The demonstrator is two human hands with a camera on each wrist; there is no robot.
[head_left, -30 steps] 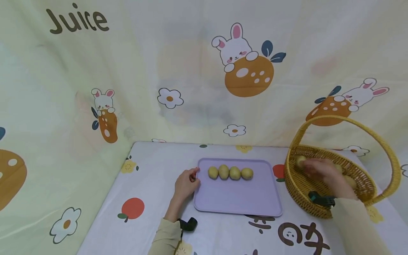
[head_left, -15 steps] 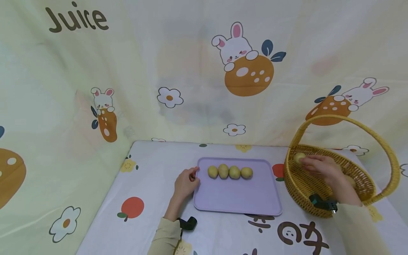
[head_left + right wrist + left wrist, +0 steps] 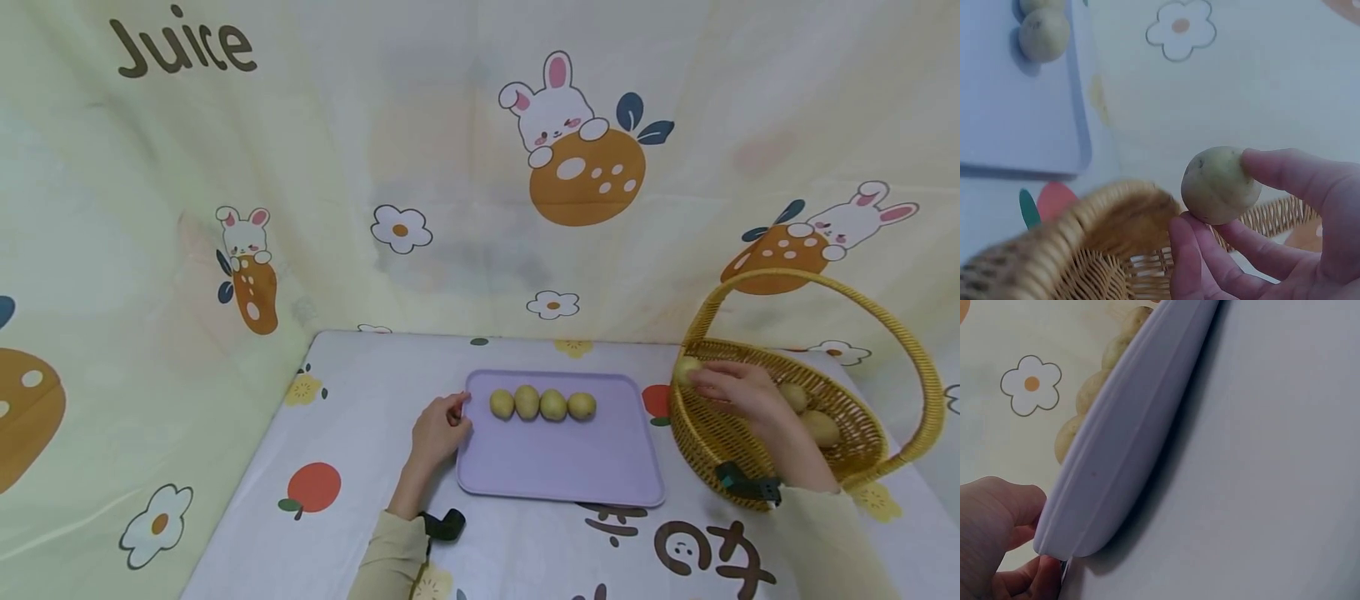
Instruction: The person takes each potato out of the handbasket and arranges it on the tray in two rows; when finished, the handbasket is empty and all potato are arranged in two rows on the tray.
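In the head view my right hand (image 3: 742,396) is over the left side of the wicker basket (image 3: 697,450). It pinches a small yellowish potato (image 3: 1219,187) between thumb and fingertips, close above the basket's rim in the right wrist view. More potatoes (image 3: 821,427) lie inside the basket, partly behind my hand and forearm. On the lilac tray (image 3: 558,467) several potatoes stand in a row toward the far side, the rightmost potato (image 3: 581,407) at the row's end. My left hand (image 3: 437,432) grips the tray's left rim, thumb and fingers around the edge (image 3: 1054,534).
The basket's tall arched handle (image 3: 877,317) rises over its opening, to the right of my right hand. A printed cloth (image 3: 375,375) covers the table, and a patterned curtain (image 3: 450,167) hangs behind it. A strip of tablecloth separates tray and basket.
My right hand has lifted the potato from inside the basket and moved it left and up toward the rim. The left hand and the tray stay in place.
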